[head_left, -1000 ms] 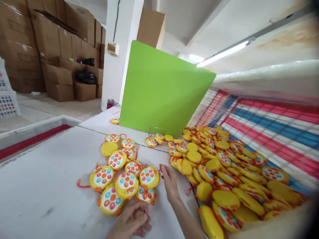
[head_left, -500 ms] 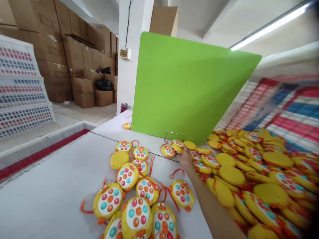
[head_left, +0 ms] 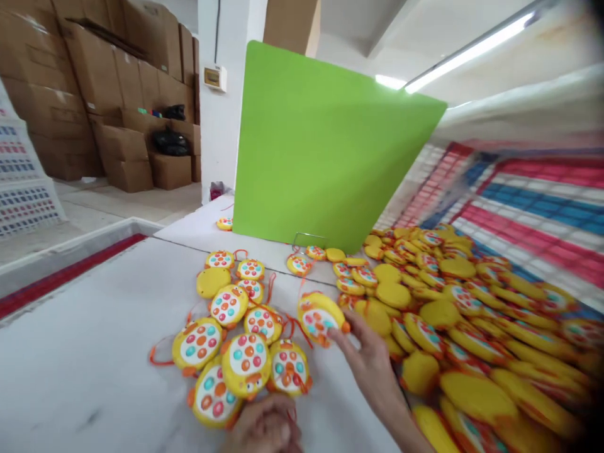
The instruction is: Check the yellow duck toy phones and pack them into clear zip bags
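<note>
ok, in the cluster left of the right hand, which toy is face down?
The plain yellow toy toward the far end; the other toys there show white faces with coloured dots.

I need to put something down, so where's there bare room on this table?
Widest is the left of the white tabletop, between the red strip and the clustered toys. A smaller patch lies between the left hand and the right forearm. It's crowded mid-table with those toys, and at right with the yellow heap.

Right hand (head_left: 367, 353): pulled back from green board (head_left: 325, 151), yellow toy (head_left: 318, 316) gripped | left hand (head_left: 270, 425): in view again (bottom edge)
</note>
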A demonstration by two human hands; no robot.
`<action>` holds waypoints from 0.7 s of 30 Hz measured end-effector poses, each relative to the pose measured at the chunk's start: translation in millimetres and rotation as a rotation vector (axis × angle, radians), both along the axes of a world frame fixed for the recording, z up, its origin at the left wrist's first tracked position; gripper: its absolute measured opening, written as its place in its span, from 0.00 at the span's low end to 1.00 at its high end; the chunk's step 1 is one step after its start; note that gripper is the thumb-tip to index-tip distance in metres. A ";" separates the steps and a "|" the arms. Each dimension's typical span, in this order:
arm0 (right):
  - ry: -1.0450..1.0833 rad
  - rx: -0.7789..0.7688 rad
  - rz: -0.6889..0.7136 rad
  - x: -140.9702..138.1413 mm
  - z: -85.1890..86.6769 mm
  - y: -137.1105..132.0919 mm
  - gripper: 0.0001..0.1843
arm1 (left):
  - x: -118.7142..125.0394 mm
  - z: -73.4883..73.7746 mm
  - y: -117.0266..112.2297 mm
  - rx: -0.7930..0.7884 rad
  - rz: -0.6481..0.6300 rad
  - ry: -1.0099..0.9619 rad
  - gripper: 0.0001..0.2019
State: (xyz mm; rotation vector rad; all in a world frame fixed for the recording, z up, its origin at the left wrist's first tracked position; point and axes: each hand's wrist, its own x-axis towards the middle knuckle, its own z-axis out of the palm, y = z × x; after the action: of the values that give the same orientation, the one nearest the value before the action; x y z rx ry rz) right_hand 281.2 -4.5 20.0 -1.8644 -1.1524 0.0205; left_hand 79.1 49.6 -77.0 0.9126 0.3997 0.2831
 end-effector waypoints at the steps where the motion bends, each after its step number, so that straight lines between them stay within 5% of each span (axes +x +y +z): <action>1: 0.006 0.008 0.014 -17.4 -1.9 -21.7 0.20 | -2.6 5.4 -1.2 -0.013 0.004 0.007 0.24; 3: 0.024 0.007 0.010 -47.1 -8.0 -57.4 0.16 | -8.6 20.3 -3.4 0.036 0.031 0.042 0.23; 6: 0.070 0.007 0.012 -77.4 -18.2 -91.4 0.13 | -16.4 48.6 -11.1 0.314 0.085 0.048 0.26; 9: 0.076 0.059 0.027 -93.8 -25.6 -109.3 0.15 | -18.7 74.4 -26.7 0.691 0.056 0.050 0.31; 12: 0.082 0.118 0.052 -102.4 -32.0 -120.7 0.16 | -14.7 89.8 -42.1 0.919 -0.040 0.046 0.23; 16: 0.174 0.176 0.056 -109.3 -46.1 -131.6 0.15 | -5.8 93.8 -53.0 0.949 -0.110 0.096 0.12; 21: 0.265 0.293 -0.082 -110.8 -66.5 -135.8 0.10 | 2.0 79.0 -63.7 0.881 -0.098 0.113 0.13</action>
State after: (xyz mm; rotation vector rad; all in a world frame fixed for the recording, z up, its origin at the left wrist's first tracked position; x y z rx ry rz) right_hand 170.4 -140.2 -46.5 -1.5925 -0.8471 0.0492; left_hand 81.1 -14.0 2.0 1.8125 0.3287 0.3223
